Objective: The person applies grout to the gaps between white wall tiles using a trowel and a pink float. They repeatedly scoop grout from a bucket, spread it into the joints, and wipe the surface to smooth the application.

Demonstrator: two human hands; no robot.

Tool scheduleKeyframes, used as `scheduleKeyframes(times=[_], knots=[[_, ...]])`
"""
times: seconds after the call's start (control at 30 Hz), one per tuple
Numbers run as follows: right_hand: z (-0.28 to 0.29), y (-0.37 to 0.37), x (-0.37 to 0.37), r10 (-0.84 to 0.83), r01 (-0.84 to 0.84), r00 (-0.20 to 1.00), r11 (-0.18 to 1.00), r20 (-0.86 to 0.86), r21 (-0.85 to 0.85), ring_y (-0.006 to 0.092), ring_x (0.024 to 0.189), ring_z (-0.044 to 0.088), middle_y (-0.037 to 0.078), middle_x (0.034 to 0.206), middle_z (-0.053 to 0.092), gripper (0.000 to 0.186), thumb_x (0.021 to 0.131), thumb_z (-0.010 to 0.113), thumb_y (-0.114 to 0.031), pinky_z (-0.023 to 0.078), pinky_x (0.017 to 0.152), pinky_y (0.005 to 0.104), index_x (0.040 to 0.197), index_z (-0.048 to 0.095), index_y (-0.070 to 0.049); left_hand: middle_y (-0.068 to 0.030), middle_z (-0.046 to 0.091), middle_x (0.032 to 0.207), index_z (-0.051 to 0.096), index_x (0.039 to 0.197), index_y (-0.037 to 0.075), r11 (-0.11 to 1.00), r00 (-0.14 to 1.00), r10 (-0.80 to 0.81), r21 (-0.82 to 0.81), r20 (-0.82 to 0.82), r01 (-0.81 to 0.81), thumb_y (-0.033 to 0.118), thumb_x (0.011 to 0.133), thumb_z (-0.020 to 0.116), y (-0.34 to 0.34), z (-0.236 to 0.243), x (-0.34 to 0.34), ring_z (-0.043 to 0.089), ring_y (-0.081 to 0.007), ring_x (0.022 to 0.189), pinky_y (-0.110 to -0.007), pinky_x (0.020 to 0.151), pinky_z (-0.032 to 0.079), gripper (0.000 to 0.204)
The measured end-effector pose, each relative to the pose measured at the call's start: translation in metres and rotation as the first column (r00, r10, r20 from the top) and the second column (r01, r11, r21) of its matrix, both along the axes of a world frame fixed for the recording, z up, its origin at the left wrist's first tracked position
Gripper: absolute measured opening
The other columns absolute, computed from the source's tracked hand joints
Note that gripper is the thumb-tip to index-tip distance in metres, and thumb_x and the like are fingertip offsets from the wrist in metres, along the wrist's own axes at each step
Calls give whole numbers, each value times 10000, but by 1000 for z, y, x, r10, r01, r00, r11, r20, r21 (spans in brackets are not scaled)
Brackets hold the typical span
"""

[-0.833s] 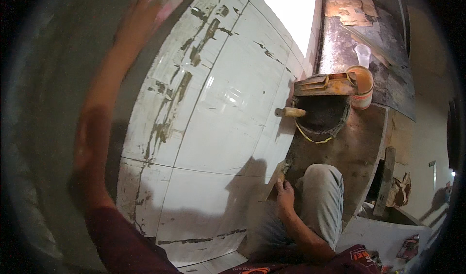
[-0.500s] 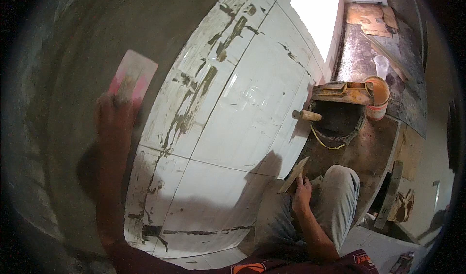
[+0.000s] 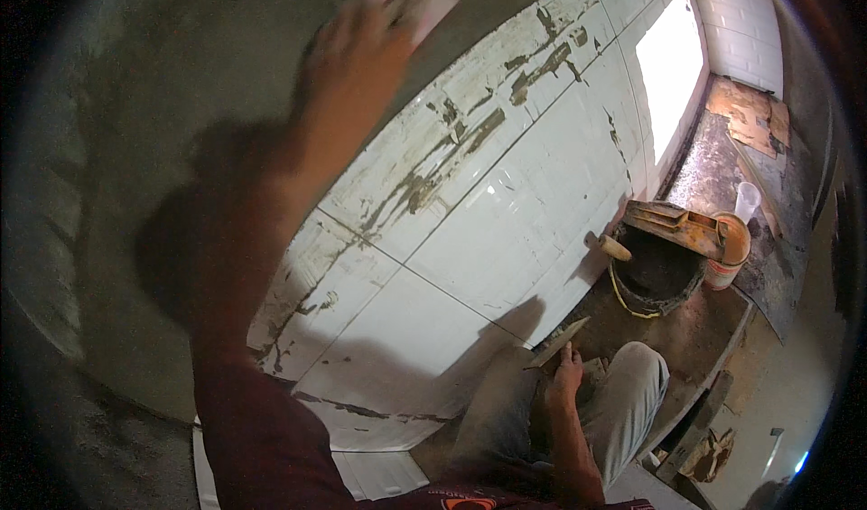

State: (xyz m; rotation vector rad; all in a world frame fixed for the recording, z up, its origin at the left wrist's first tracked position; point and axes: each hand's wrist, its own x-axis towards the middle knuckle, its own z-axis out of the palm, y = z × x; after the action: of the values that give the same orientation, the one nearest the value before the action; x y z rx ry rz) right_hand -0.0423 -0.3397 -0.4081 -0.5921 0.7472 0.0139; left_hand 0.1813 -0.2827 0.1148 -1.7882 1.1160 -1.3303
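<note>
My left hand [image 3: 357, 54] grips a pale, pink-edged rectangular float [image 3: 435, 3] and holds it against the grey mortar-coated wall [image 3: 181, 77], above the tiled part. Its upper end runs out of the picture. White tiles [image 3: 506, 230] smeared with mortar cover the lower wall beside my left arm. Down by my knees, my right hand [image 3: 565, 382] is closed on a flat-bladed trowel [image 3: 560, 343], its blade tilted up toward the tiles and apart from them.
A black bucket [image 3: 673, 304] with a yellow handle stands ahead of my knees; a wooden-handled tool [image 3: 616, 247] and a yellow-orange tool [image 3: 686, 228] rest at its rim. Beyond are an orange bucket [image 3: 733, 250], a clear cup [image 3: 747, 200] and flattened cardboard [image 3: 745, 113].
My left hand has carried the float up and to the right along the grey wall. The right hand still holds the trowel low. The view has shifted, so the buckets appear lower and farther right.
</note>
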Motion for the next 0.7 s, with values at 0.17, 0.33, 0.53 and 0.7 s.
scheduleKeyframes(times=[0.17,0.33,0.53,0.7], knots=[[-30,-26,15,-35,36,999,998,13,-44,350,1331,332,213,1469,294,712,967,500,-395,331,1063,458,1460,196,19,-218,514,1191,399,1366,164,960,964,261,-117,52,-254,129,835,650,46,3,-71,535,-345,1088,-453,898,478,588],[-36,-25,19,-65,67,985,998,160,-10,360,1322,354,219,1465,316,713,969,490,-407,342,1049,457,1458,206,28,-189,461,1314,430,1349,77,982,915,160,-150,369,-111,223,907,551,-23,55,-34,472,-360,1176,-466,988,399,481],[12,9,11,35,-36,995,999,-91,-11,347,1303,376,227,1475,279,677,980,479,-374,365,1040,438,1440,230,56,-154,529,1167,489,1317,154,982,912,137,67,386,-176,235,838,639,34,56,-65,544,-331,991,-429,808,470,509],[-36,-29,18,-176,177,984,983,26,-40,268,1051,496,140,1220,471,500,988,481,-331,435,880,399,1324,398,29,-191,549,1155,493,1308,114,758,779,619,-188,-94,-625,134,835,616,13,12,-95,543,-360,1034,-460,868,481,489]])
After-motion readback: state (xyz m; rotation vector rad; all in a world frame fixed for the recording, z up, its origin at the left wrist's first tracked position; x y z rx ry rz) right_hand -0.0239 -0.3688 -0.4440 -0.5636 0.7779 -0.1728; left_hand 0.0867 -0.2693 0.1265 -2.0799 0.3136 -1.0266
